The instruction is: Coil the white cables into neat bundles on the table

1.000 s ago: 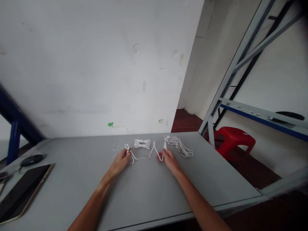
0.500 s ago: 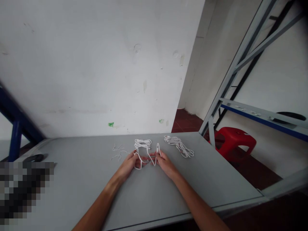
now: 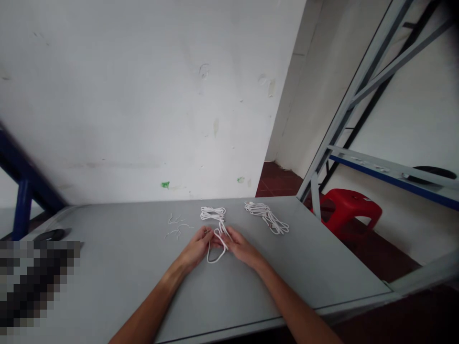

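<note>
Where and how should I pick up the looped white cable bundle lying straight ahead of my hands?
I'd pinch the looped white cable bundle across its middle, coming from above and slightly left. It lies flat and sideways, its strands seem to draw together midway between wider looped ends, and the held white cable crowds its near right side.

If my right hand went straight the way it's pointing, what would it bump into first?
Probably your left hand: its fingertips are just ahead of your right hand, past the white cable both hands hold. I can't be sure they're at the same height.
</note>
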{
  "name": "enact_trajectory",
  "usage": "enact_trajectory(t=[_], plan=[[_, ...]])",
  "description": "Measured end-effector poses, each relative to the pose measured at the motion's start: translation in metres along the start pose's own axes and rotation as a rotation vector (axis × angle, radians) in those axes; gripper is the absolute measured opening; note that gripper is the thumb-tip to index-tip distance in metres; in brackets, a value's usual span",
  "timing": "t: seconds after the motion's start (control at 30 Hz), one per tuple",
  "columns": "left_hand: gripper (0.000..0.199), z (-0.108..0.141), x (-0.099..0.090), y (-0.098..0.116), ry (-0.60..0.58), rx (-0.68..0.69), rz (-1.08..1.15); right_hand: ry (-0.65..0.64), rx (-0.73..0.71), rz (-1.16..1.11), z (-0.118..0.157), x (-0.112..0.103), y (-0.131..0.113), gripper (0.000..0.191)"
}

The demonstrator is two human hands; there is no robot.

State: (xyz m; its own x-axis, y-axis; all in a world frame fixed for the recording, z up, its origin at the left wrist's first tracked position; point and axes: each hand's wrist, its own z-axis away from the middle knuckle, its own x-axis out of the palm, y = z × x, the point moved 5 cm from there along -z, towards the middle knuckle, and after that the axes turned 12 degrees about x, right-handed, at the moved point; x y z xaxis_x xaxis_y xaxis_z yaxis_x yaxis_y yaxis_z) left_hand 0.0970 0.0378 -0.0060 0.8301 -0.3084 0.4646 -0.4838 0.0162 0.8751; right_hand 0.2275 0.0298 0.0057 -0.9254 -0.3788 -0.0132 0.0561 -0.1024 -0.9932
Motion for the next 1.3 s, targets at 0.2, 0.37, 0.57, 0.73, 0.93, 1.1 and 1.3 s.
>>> enact_trajectory(t=[0.2,0.37,0.57,0.73,0.93,1.1,1.3], plan=[[0.039,-0.001,-0.012,-0.001,0.060,0.010,-0.246,0.141,-0.108,0.247,0.004,-0.007,-0.006,0.034],[0.040,-0.002,-0.014,0.004,0.005,0.046,-0.483,0.338,-0.113,0.311,0.001,-0.020,0.000,0.030],[0.068,0.010,0.000,0.019,-0.340,0.085,-0.594,0.443,-0.127,0.349,0.002,-0.028,0.000,0.028],[0.100,0.023,0.014,0.025,-0.498,0.205,-0.885,0.451,-0.131,0.369,0.002,-0.028,0.000,0.030],[0.022,0.013,0.021,0.021,-0.406,0.344,-1.051,0.307,-0.121,0.309,0.004,-0.020,-0.002,0.030],[0.046,0.004,0.011,0.021,-0.277,0.164,-0.829,0.096,-0.043,0.188,0.009,-0.006,-0.006,0.037],[0.054,0.001,0.006,0.014,-0.156,0.033,-0.561,0.083,-0.096,0.214,0.012,0.013,-0.009,0.054]])
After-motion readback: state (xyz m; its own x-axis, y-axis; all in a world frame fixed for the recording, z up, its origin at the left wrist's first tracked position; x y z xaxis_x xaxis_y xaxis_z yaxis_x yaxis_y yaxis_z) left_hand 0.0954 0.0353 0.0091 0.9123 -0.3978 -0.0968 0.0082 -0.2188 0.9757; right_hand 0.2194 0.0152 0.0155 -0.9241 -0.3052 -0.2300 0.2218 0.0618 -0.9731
